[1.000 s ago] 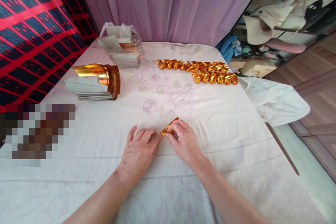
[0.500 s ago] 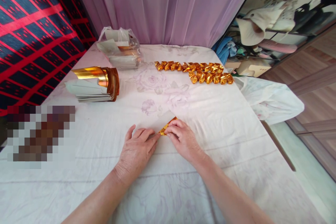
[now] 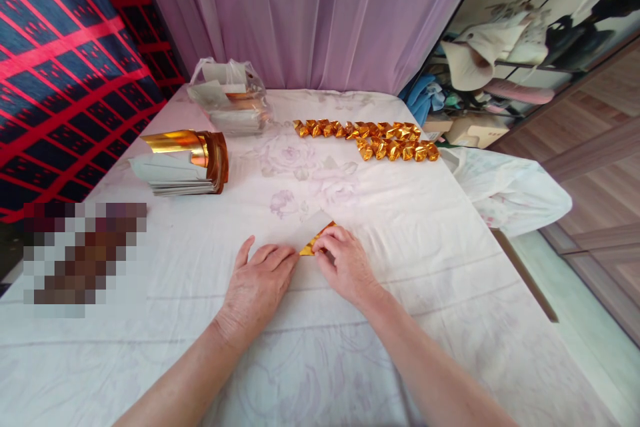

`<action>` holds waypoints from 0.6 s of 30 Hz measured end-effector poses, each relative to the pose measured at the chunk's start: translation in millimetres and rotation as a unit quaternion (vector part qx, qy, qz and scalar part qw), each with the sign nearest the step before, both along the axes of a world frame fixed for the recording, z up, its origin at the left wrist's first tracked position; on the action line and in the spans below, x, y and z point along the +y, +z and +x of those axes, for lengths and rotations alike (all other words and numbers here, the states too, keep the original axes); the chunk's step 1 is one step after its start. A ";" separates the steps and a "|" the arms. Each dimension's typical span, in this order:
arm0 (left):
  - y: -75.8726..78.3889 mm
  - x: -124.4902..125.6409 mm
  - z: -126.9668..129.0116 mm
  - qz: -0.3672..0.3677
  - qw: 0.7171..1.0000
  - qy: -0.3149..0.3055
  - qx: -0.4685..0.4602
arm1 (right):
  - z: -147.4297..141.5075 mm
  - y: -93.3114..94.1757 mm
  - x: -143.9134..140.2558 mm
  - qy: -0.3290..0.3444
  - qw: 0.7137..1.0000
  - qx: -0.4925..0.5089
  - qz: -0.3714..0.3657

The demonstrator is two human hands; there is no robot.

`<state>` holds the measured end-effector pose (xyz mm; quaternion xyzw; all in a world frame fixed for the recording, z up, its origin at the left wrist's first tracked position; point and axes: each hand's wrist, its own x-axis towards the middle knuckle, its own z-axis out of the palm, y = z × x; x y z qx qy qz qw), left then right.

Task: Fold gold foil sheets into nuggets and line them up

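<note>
A sheet of gold foil paper (image 3: 313, 240) with a whitish back lies on the tablecloth, one part folded over so a gold strip shows. My left hand (image 3: 261, 280) rests palm down at the sheet's left corner, fingers stretched out and thumb apart. The curled fingers of my right hand (image 3: 346, 261) are closed on the folded gold strip and cover its right end. Farther back, folded gold foil pieces (image 3: 385, 140) stand in two rows. To the left is a curled stack of gold foil sheets (image 3: 183, 163), white sides partly showing.
A clear plastic bag (image 3: 230, 97) holding more paper stands at the back left. The bed-like table has a floral cloth (image 3: 210, 220). A purple curtain (image 3: 295, 20) hangs behind. At right are shelves with hats (image 3: 470, 57) and a white plastic bag (image 3: 515, 187). A blurred patch covers something at left.
The fingers of my right hand have shifted slightly on the fold, and more of the gold strip shows. My left hand stays nearly in place. The view has moved a little.
</note>
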<state>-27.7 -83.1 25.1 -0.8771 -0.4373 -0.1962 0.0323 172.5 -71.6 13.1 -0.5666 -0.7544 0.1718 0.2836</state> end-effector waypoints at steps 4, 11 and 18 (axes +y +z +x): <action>1.2 -1.8 2.3 0.015 1.000 0.000 0.003 | -11.4 4.2 -1.5 -0.051 0.998 -0.038 -0.014; 1.4 -1.6 1.5 0.003 1.000 -0.003 -0.010 | -13.1 3.7 0.6 -0.066 0.996 -0.027 -0.047; 2.7 -1.7 -0.6 -0.020 1.000 -0.003 -0.008 | 0.3 1.1 10.7 -0.016 0.997 0.013 -0.076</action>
